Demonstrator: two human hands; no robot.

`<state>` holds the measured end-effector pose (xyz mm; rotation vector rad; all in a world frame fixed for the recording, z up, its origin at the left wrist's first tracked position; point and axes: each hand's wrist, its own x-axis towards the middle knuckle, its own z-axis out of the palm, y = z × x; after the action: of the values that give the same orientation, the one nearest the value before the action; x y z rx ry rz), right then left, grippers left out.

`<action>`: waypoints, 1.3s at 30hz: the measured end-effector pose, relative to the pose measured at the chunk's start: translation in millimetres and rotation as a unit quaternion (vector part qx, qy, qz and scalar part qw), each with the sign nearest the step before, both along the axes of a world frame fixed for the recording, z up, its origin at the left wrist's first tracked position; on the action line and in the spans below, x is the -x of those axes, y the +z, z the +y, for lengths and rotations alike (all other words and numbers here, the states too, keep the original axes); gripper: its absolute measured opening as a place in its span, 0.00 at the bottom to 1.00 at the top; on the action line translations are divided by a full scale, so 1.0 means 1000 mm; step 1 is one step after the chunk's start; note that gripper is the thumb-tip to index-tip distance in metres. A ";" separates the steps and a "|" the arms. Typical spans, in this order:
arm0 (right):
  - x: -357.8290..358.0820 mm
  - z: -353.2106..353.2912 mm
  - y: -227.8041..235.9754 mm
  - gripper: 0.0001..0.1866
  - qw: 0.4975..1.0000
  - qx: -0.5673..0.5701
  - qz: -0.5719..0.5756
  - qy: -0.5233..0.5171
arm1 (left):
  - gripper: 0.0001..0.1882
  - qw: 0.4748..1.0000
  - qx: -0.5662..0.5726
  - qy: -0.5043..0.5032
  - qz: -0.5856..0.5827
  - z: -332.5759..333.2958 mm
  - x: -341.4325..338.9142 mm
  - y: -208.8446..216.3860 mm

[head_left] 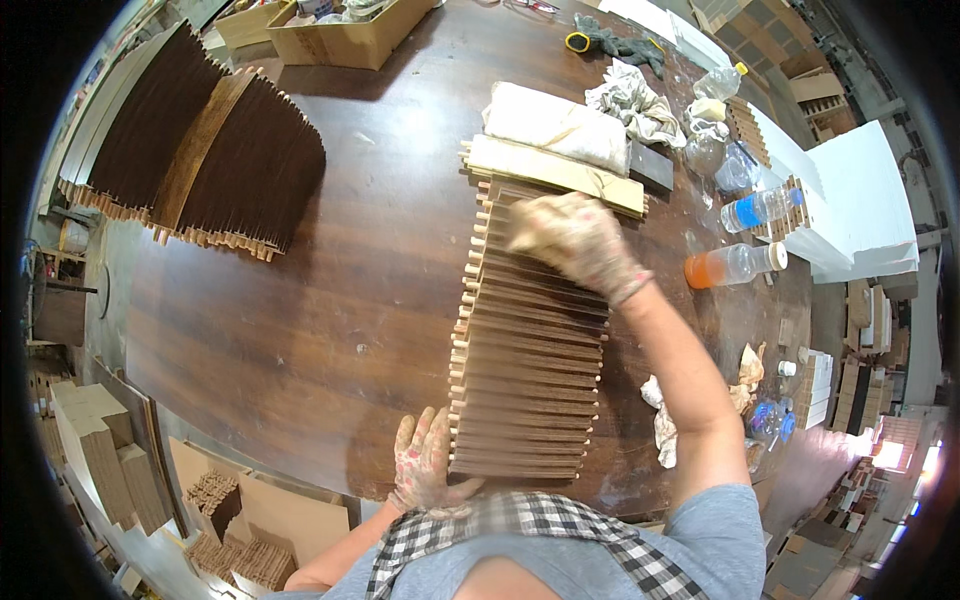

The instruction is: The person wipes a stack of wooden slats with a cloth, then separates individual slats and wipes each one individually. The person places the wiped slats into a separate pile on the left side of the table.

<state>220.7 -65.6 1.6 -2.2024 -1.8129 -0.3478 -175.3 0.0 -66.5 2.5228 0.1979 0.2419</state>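
A row of dark brown wooden slats (530, 370) with pale dowel pegs at both ends lies side by side on the table in front of me. My right hand (585, 240), in a patterned glove, is closed on a tan rag (530, 225), which rests on the far part of the row. Motion blurs the rag's outline. My left hand (425, 462), gloved too, is open with fingers apart, at the near left corner of the row. Beyond the slats lie a pale yellow wooden strip (555, 172) and a white wrapped bundle (560, 125).
A tall stack of dark slats (200, 140) stands at the far left of the brown table (260, 340). Bottles, including one with orange liquid (735, 265), line the right side. Crumpled cloth (635, 105), a dark glove (620, 45) and a cardboard box (325, 40) lie at the back.
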 end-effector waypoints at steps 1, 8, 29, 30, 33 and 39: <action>-0.015 -0.016 0.005 0.22 0.994 0.075 -0.023 -0.078 | 0.58 1.000 -0.005 0.000 -0.010 0.000 0.000 -0.002; 0.014 0.024 -0.001 0.22 0.993 -0.067 0.025 0.094 | 0.56 0.999 -0.037 -0.003 -0.035 -0.001 0.001 -0.007; -0.047 0.025 -0.010 0.27 0.994 0.013 0.062 -0.089 | 0.54 0.998 -0.050 -0.009 -0.031 0.001 -0.007 -0.001; -0.024 0.037 -0.006 0.27 0.998 -0.021 0.056 -0.021 | 0.56 0.998 -0.057 -0.009 -0.029 0.001 -0.005 -0.001; -0.015 0.041 0.001 0.27 0.997 -0.013 0.071 0.035 | 0.58 0.998 -0.055 -0.016 -0.025 0.002 -0.002 0.001; -0.057 0.002 -0.006 0.24 0.985 -0.101 0.081 -0.111 | 0.61 0.998 -0.057 -0.025 -0.020 0.002 -0.005 0.006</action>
<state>277.8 -63.5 -4.6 -2.2209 -1.3884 -0.3676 -170.0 2.1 -60.4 2.6297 0.1085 0.2913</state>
